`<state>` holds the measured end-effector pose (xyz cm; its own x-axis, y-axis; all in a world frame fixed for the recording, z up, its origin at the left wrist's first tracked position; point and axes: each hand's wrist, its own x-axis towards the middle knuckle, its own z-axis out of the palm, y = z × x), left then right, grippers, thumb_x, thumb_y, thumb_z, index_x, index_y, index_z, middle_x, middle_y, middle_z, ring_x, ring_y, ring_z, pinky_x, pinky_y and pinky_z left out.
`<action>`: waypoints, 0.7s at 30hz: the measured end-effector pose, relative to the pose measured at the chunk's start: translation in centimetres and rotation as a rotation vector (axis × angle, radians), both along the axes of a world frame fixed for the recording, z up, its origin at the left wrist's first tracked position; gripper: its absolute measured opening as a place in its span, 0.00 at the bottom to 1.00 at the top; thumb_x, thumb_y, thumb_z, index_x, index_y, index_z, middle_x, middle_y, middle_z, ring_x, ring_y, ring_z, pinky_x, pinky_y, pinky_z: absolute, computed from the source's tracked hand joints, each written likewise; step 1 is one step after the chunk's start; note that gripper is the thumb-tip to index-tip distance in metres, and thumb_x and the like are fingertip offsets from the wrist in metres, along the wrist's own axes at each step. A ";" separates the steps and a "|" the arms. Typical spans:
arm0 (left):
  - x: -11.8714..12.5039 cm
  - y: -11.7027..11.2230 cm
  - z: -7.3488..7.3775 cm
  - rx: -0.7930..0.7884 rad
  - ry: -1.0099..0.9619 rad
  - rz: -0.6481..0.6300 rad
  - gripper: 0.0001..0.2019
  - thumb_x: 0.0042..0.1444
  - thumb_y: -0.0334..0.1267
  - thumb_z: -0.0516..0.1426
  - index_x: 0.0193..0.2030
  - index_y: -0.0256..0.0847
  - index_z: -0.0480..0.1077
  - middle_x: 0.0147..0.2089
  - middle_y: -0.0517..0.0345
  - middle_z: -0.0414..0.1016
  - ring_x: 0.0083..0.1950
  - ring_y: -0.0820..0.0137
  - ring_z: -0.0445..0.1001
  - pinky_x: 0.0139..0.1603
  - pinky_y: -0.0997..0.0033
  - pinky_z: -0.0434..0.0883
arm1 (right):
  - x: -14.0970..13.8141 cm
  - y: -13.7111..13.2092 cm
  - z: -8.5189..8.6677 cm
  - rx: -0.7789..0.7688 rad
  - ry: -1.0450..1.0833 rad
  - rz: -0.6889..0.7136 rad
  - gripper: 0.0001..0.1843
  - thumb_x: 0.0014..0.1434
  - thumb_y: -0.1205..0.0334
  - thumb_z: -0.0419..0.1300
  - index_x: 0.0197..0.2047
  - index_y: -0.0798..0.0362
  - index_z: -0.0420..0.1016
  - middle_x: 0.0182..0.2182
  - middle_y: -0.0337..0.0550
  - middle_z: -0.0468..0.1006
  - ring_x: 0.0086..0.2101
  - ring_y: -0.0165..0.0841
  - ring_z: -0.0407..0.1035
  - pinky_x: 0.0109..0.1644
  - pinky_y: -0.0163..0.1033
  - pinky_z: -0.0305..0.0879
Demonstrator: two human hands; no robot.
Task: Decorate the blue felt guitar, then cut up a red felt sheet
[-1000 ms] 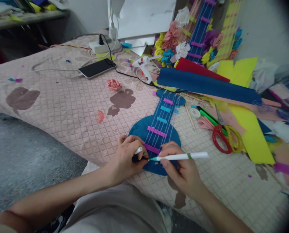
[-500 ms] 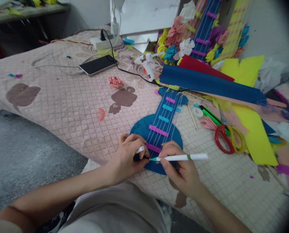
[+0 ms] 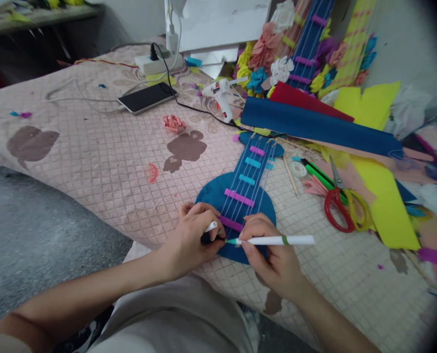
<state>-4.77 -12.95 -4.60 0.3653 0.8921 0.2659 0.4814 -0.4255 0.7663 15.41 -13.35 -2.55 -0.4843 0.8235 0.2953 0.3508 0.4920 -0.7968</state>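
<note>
Marking in hand: our right hand (image 3: pixel 277 262) pinches the marker (image 3: pixel 277 240), tip on the guitar (image 3: pixel 216 193); our left hand (image 3: pixel 191 240) clasps the cap (image 3: pixel 211 226) beside it. Next stroke needs steadiness.

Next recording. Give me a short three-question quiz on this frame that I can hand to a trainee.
1. Multiple choice: what does the right hand hold?
A) scissors
B) a white marker
C) a glue gun
2. Short answer: which hand, resting on the blue guitar cutout, holds the small white cap?
3. True or false: the scissors lie on top of the guitar cutout.
Key: 1 B; 2 the left hand; 3 false.
</note>
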 end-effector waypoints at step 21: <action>0.0 0.1 0.0 -0.010 -0.023 -0.014 0.12 0.48 0.25 0.60 0.28 0.41 0.59 0.35 0.67 0.77 0.47 0.69 0.70 0.53 0.59 0.54 | 0.0 0.0 0.0 0.024 -0.014 -0.003 0.10 0.58 0.72 0.54 0.40 0.48 0.65 0.32 0.38 0.71 0.38 0.35 0.65 0.54 0.53 0.61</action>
<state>-4.76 -12.82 -4.55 0.3711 0.8899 0.2652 0.4575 -0.4238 0.7817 15.36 -13.35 -2.52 -0.4859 0.8178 0.3085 0.3632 0.5099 -0.7798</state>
